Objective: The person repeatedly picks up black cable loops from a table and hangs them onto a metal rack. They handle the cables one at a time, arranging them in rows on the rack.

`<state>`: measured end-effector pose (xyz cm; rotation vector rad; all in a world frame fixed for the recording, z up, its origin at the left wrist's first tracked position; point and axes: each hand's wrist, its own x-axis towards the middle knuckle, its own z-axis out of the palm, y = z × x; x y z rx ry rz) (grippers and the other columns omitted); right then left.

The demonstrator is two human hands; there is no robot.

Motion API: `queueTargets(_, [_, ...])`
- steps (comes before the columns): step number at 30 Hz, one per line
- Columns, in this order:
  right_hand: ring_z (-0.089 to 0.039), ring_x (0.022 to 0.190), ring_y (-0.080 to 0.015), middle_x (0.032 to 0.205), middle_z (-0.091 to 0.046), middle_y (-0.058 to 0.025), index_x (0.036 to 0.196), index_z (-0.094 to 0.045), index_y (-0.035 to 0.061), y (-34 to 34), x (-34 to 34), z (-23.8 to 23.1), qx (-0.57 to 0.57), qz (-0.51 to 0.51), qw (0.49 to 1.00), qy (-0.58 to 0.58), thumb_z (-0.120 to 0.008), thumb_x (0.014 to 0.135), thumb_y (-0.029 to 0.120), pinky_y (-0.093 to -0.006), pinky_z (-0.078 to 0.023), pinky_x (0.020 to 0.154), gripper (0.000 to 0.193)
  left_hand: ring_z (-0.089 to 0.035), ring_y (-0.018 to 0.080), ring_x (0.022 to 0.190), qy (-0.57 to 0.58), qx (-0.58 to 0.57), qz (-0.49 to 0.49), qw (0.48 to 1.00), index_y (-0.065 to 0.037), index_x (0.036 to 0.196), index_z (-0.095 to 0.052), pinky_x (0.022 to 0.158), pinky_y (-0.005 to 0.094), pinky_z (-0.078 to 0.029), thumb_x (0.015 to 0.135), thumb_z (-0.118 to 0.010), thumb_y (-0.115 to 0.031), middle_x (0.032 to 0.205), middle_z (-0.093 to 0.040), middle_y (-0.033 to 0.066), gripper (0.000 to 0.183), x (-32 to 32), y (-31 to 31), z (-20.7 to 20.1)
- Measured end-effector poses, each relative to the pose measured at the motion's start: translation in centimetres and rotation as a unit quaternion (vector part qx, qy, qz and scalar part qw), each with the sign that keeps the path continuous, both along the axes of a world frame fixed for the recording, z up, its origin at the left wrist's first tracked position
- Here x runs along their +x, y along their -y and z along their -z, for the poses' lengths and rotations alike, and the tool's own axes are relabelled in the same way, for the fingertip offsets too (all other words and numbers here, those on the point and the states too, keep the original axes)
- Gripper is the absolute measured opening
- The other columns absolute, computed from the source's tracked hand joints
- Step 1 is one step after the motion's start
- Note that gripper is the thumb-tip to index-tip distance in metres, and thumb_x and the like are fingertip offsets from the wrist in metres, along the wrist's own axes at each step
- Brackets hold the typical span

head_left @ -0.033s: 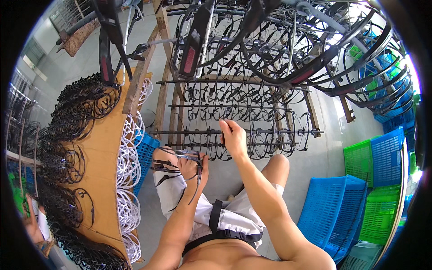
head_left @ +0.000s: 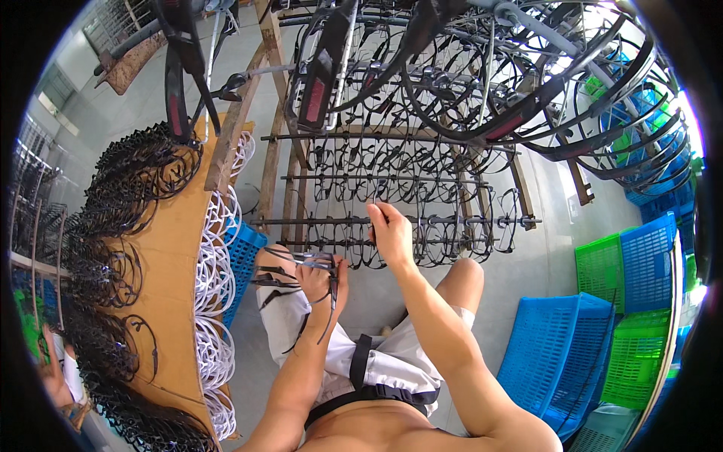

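Note:
My left hand (head_left: 322, 285) is closed around a bunch of thin black curved frames (head_left: 277, 273) that look like eyeglass frames. Their arms stick out to the left above my knee, and some hang down past my wrist. My right hand (head_left: 392, 235) is at the front of the rack, its fingers curled and thumb pressed in, by a dark horizontal bar (head_left: 452, 221). What the right fingers pinch is hidden or too small to make out. Rows of similar black frames (head_left: 384, 158) hang along the rack's bars.
Large dark frames with red patches (head_left: 315, 102) hang close overhead. To the left, a brown board (head_left: 169, 294) carries heaps of black frames (head_left: 113, 264) and white loops (head_left: 215, 279). Wooden posts (head_left: 271, 166) hold the rack. Blue (head_left: 538, 331) and green baskets (head_left: 636, 350) stand at right.

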<state>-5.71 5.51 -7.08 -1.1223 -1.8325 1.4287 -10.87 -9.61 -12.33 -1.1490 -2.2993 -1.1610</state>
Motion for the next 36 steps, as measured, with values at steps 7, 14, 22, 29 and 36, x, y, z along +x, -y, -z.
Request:
queueTargets(7, [-0.064, 0.068, -0.0099, 0.074, -0.063, -0.0038, 0.114, -0.062, -0.0034, -1.0, 2.1, 0.4, -0.06, -0.144, 0.988, 0.021, -0.054, 0.095, 0.022, -0.0236, -0.053, 0.063, 0.032, -0.056, 0.0234, 0.083, -0.01, -0.006, -0.04, 0.999, -0.015, 0.077, -0.067, 0.08, 0.0396, -0.036, 0.077, -0.072, -0.018, 0.076, -0.064, -0.0006, 0.006, 0.0, -0.9, -0.2])
queueTargets(14, [-0.064, 0.069, -0.0106, 0.075, -0.062, -0.0024, 0.114, -0.062, -0.0026, -0.5, 2.3, -0.3, -0.132, -0.115, 0.985, -0.005, -0.054, 0.095, 0.023, -0.0234, -0.053, 0.064, 0.033, -0.057, 0.0236, 0.082, 0.042, 0.001, -0.071, 0.997, -0.014, 0.082, -0.067, 0.08, 0.0384, -0.036, 0.079, -0.071, -0.017, 0.077, -0.064, 0.0011, 0.006, 0.2, -1.5, -0.6])
queueTargets(22, [-0.063, 0.068, -0.0108, 0.075, -0.06, -0.0035, 0.104, -0.063, -0.0034, -0.4, 2.7, -1.5, -0.126, -0.105, 0.986, 0.012, -0.054, 0.095, 0.023, -0.0239, -0.053, 0.061, 0.03, -0.056, 0.024, 0.08, 0.045, 0.013, -0.056, 0.997, -0.013, 0.084, -0.066, 0.079, 0.0374, -0.036, 0.079, -0.07, -0.015, 0.077, -0.062, 0.0019, 0.007, 0.2, -1.2, -0.7])
queueTargets(29, [-0.061, 0.076, -0.0236, 0.088, -0.056, -0.0149, 0.117, -0.052, -0.0035, -0.9, 1.8, -1.8, -0.05, -0.06, 0.997, -0.003, -0.059, 0.09, 0.017, -0.0345, -0.05, 0.067, 0.035, -0.055, 0.0275, 0.076, 0.08, 0.04, 0.011, 0.996, -0.007, 0.083, -0.064, 0.075, 0.0383, -0.041, 0.08, -0.069, -0.012, 0.078, -0.064, 0.0049, 0.007, 0.5, -0.3, -0.9])
queueTargets(36, [-0.049, 0.106, -0.0358, 0.114, -0.05, -0.0173, 0.118, -0.052, 0.001, 6.0, 6.0, -4.8, 0.213, -0.284, 0.934, -0.031, -0.068, 0.081, 0.015, -0.0418, -0.043, 0.091, 0.043, -0.057, 0.0195, 0.095, 0.721, 0.351, 0.053, 0.595, -0.004, 0.088, -0.059, 0.083, 0.0334, -0.048, 0.096, -0.052, -0.037, 0.101, -0.063, 0.0098, 0.034, 2.2, 4.1, -7.9])
